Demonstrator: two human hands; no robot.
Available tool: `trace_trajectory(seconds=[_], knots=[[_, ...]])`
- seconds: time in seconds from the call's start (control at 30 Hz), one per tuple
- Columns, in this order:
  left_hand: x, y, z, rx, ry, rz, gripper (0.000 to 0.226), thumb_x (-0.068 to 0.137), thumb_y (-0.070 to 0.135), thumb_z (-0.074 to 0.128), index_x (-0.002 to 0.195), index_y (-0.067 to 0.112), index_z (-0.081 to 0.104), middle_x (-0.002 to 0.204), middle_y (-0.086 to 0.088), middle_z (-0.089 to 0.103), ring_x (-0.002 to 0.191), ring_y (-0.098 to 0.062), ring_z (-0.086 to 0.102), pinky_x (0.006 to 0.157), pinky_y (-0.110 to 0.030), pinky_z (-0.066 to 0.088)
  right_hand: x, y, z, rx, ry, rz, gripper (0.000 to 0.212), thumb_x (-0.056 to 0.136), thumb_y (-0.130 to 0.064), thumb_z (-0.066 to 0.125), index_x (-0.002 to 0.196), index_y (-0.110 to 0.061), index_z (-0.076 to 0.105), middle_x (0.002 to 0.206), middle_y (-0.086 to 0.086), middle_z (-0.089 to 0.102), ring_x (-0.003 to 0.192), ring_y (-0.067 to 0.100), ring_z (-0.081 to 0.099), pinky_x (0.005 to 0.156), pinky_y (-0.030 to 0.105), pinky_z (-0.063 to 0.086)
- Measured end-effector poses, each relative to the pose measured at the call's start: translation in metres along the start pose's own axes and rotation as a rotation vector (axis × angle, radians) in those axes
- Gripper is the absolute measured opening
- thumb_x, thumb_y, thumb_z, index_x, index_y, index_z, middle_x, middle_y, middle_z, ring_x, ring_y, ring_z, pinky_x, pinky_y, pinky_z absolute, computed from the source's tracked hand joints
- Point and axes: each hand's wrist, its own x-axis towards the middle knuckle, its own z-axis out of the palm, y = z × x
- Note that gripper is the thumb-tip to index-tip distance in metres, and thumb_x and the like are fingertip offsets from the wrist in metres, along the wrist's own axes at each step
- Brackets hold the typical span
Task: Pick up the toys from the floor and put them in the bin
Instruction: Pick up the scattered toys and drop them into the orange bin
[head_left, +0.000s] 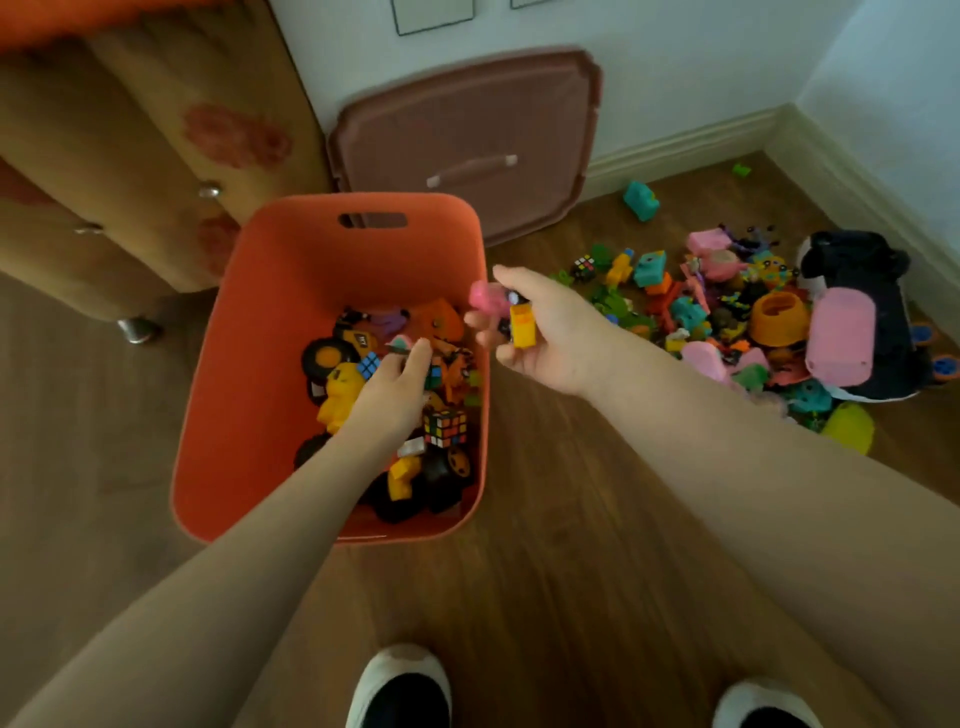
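An orange bin (270, 332) stands on the wooden floor, partly filled with toys, among them a Rubik's cube (445, 427) and a yellow figure (340, 395). My left hand (392, 387) reaches down into the bin over the toys, fingers relaxed, holding nothing I can see. My right hand (545, 332) hovers at the bin's right rim and grips a small yellow toy (522, 325) and a pink toy (485, 297). A pile of colourful toys (727, 317) lies on the floor to the right.
The bin's brown lid (467, 130) leans against the wall behind it. A wooden cabinet (130, 156) stands at the left. A black and white plush (862, 312) and a pink box (841, 338) lie in the pile. My feet (400, 686) are at the bottom edge.
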Motion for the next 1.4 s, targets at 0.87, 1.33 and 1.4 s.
trace_trajectory(seconds=[0.87, 1.33, 1.4], knots=[[-0.044, 0.061, 0.141, 0.573, -0.268, 0.808, 0.03, 0.09, 0.018, 0.049, 0.12, 0.018, 0.055, 0.131, -0.001, 0.046, 0.13, -0.022, 0.031, 0.108, -0.037, 0.028, -0.05, 0.043, -0.238, -0.316, 0.469, 0.135, 0.038, 0.097, -0.022, 0.046, 0.131, -0.006, 0.049, 0.11, 0.011, 0.061, 0.096, 0.024, 0.058, 0.078, 0.029, 0.048], [-0.039, 0.078, 0.288, 1.308, -0.547, 0.928, 0.036, 0.092, 0.025, 0.043, 0.128, 0.016, 0.046, 0.145, -0.009, 0.027, 0.134, -0.028, 0.023, 0.105, -0.041, 0.027, -0.089, 0.164, -0.414, -1.21, 0.396, 0.281, 0.065, 0.085, -0.037, 0.063, 0.141, -0.024, 0.031, 0.143, 0.013, 0.028, 0.131, 0.034, 0.033, 0.106, 0.042, 0.034], [-0.037, 0.08, 0.305, 1.323, -0.59, 0.878, 0.041, 0.092, 0.025, 0.045, 0.132, 0.018, 0.041, 0.145, -0.009, 0.026, 0.133, -0.028, 0.027, 0.103, -0.04, 0.031, -0.083, 0.172, -0.419, -1.228, 0.375, 0.209, 0.065, 0.083, -0.035, 0.066, 0.138, -0.026, 0.033, 0.139, 0.011, 0.03, 0.126, 0.032, 0.037, 0.103, 0.043, 0.038]])
